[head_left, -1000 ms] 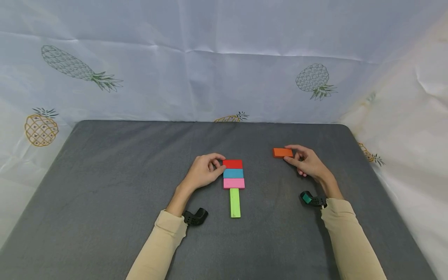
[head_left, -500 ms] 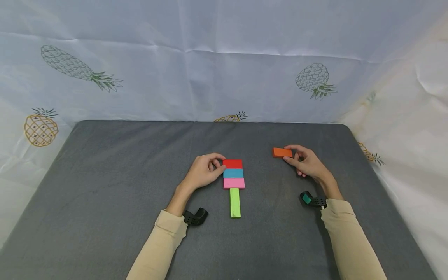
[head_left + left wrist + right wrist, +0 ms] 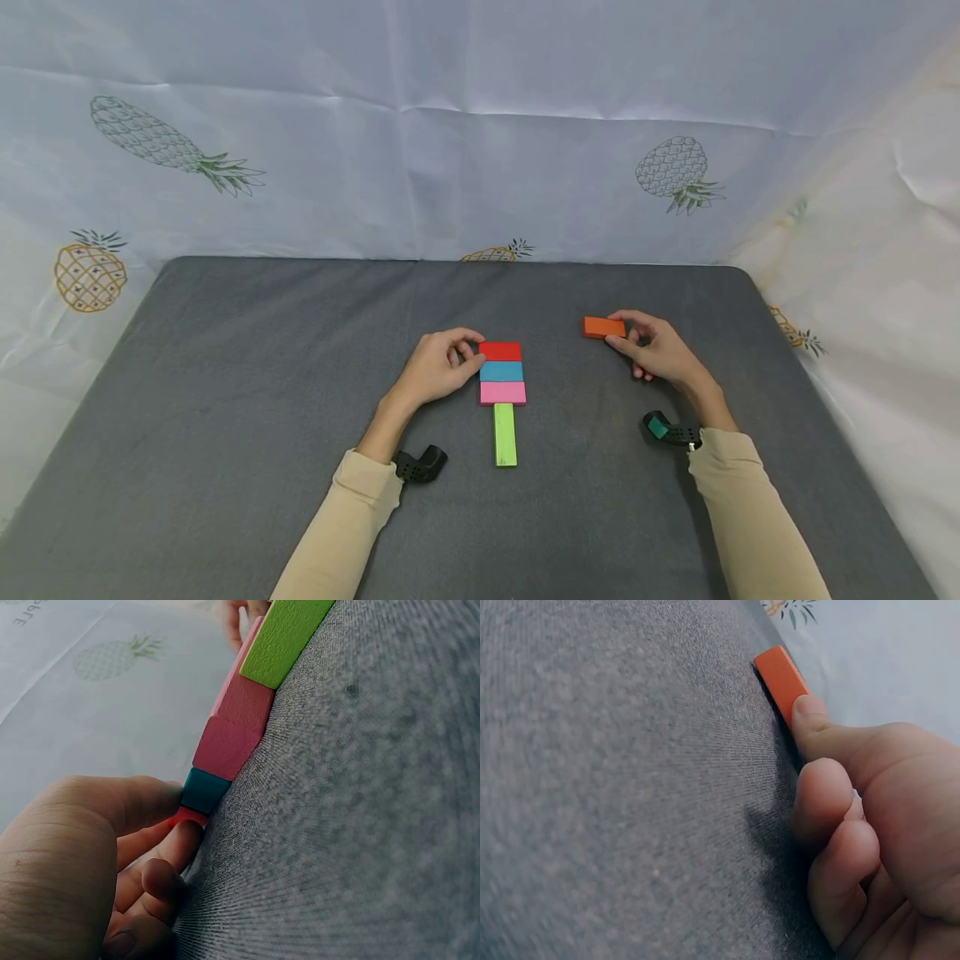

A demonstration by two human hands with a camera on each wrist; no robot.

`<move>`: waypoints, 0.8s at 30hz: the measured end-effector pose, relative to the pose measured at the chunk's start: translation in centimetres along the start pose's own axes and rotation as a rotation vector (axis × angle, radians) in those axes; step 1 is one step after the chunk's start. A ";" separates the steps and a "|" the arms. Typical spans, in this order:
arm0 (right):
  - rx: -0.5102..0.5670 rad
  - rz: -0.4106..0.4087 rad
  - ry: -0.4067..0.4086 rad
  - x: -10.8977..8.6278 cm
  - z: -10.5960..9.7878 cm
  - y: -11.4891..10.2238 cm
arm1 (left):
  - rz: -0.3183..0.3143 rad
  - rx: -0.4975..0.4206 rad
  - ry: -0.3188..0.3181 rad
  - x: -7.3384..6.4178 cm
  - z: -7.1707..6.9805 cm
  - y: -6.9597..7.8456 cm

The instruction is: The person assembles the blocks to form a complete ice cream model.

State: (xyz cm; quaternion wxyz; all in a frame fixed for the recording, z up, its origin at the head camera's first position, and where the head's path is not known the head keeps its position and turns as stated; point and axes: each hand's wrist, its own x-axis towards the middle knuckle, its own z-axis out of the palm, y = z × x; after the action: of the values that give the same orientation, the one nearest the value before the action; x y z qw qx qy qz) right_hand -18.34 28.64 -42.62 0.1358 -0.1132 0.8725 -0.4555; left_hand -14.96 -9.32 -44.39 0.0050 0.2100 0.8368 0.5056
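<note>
Four flat wooden blocks form a column in the head view. A red block (image 3: 500, 351) lies farthest, then a blue block (image 3: 501, 372) and a pink block (image 3: 502, 392), all crosswise and touching. Below them a light green block (image 3: 505, 435) points lengthwise toward the person. My left hand (image 3: 438, 367) pinches the red block at its left end, the thumb also near the blue block's edge (image 3: 204, 790). Off to the right, my right hand (image 3: 660, 348) holds an orange block (image 3: 602, 327) by its right end, between thumb and index finger; the other fingers are curled in.
A dark grey cloth (image 3: 247, 400) covers the table. Behind it hangs a white curtain (image 3: 420, 183) with printed pineapples. Black camera mounts sit on both wrists, the left mount (image 3: 422, 465) beside the column's near end. Grey cloth lies between the column and the orange block.
The orange block and my right hand have shifted very slightly to the left. My left hand and the column look the same.
</note>
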 end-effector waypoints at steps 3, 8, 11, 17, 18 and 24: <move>-0.016 -0.003 0.000 0.0 0.2 -0.3 | 0.001 0.001 0.000 0.0 0.0 0.0; -0.039 -0.015 -0.001 0.0 0.4 -0.6 | -0.001 0.002 -0.001 0.0 0.0 0.0; -0.058 -0.037 -0.006 0.1 0.7 -0.9 | -0.004 0.002 -0.002 0.0 0.0 -0.1; -0.091 -0.070 -0.001 0.6 1.5 -1.4 | -0.009 0.001 -0.005 0.0 0.1 -0.3; -0.092 -0.075 -0.001 0.7 1.6 -1.5 | -0.008 0.000 -0.006 0.0 0.1 -0.3; -0.092 -0.110 0.005 1.1 2.4 -1.9 | -0.009 0.001 -0.008 0.0 0.1 -0.3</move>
State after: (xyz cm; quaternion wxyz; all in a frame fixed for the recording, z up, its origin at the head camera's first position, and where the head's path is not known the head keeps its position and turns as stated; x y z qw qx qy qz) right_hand -18.42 25.39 -42.48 0.1031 -0.1658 0.8853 -0.4221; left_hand -15.04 -9.35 -44.73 0.0103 0.2082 0.8379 0.5044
